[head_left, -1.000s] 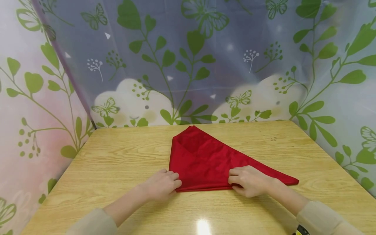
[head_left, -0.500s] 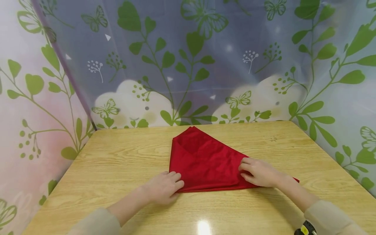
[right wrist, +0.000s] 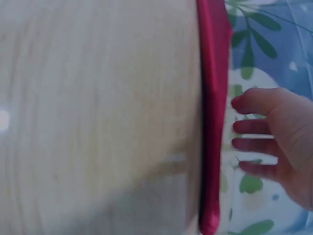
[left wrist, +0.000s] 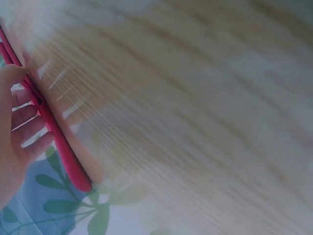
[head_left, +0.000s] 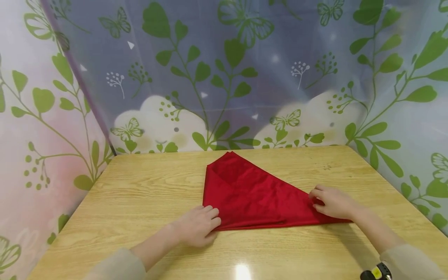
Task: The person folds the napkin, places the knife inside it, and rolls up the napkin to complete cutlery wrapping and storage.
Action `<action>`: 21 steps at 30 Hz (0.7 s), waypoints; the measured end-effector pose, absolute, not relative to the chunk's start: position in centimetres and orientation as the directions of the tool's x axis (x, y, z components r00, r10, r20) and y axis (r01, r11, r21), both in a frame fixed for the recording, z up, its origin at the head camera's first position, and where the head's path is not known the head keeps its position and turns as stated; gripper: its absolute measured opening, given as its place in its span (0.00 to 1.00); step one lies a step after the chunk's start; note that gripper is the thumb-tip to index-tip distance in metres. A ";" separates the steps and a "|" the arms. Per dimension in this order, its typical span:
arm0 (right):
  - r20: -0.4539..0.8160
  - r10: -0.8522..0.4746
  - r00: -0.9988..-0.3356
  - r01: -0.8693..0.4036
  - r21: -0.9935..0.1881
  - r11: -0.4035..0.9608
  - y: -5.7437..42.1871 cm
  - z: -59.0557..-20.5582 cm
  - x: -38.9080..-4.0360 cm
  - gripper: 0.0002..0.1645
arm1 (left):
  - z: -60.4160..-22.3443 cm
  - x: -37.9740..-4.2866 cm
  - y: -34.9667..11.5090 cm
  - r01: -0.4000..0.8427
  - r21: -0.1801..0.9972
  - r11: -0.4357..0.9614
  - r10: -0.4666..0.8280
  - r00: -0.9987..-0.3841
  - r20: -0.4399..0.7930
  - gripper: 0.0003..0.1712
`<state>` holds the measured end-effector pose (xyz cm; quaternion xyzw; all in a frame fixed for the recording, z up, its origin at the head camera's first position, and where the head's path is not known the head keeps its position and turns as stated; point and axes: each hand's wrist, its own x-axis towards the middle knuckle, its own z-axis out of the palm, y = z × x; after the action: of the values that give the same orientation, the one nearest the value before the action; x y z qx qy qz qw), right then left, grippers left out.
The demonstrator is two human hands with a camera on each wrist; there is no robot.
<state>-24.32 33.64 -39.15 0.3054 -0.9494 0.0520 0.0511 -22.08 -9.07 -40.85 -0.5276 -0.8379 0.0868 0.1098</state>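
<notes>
A red cloth [head_left: 252,194], folded into layers with a long point to the right, lies on the wooden table. The left hand [head_left: 199,225] rests at its near left corner, fingers over the cloth's edge. In the left wrist view the left hand [left wrist: 17,122] has its thumb and fingers at the red cloth [left wrist: 58,137]. Over the tapering right part is the right hand [head_left: 334,202], its fingers loosely bent. The right wrist view shows the right hand [right wrist: 274,139] with spread fingers, apart from the cloth's edge [right wrist: 212,117]. The cloth's right tip is partly hidden behind that hand.
The wooden table [head_left: 150,186] has a bright light reflection near its front. Printed curtains with leaves and butterflies [head_left: 196,77] stand behind it and at both sides. A dark and yellow device [head_left: 376,272] sits at the right wrist.
The right hand has moved rightward along the cloth, from the middle of its near edge toward the pointed end. The left hand has stayed at the left corner, shifting only slightly.
</notes>
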 end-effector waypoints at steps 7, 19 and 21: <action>-0.074 -0.468 -0.881 -0.452 -0.166 0.876 36.0 -38.1 -23.5 0.13 | -41.0 -22.2 -9.0 0.865 -0.242 0.439 0.898 -0.434 0.078 0.11; -0.210 -0.400 -0.892 -0.352 -0.230 0.907 38.5 -37.1 -22.1 0.18 | -40.6 -22.1 -8.9 0.868 -0.231 0.439 0.896 -0.441 0.046 0.11; -0.216 -0.383 -0.898 -0.332 -0.236 0.913 38.7 -37.1 -22.1 0.17 | -40.7 -22.2 -8.9 0.867 -0.230 0.442 0.895 -0.444 0.043 0.11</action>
<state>-22.09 38.67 -37.12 0.1845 -0.9694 0.0969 -0.1298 -22.15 -8.95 -40.66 -0.5212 -0.8453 0.0871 0.0792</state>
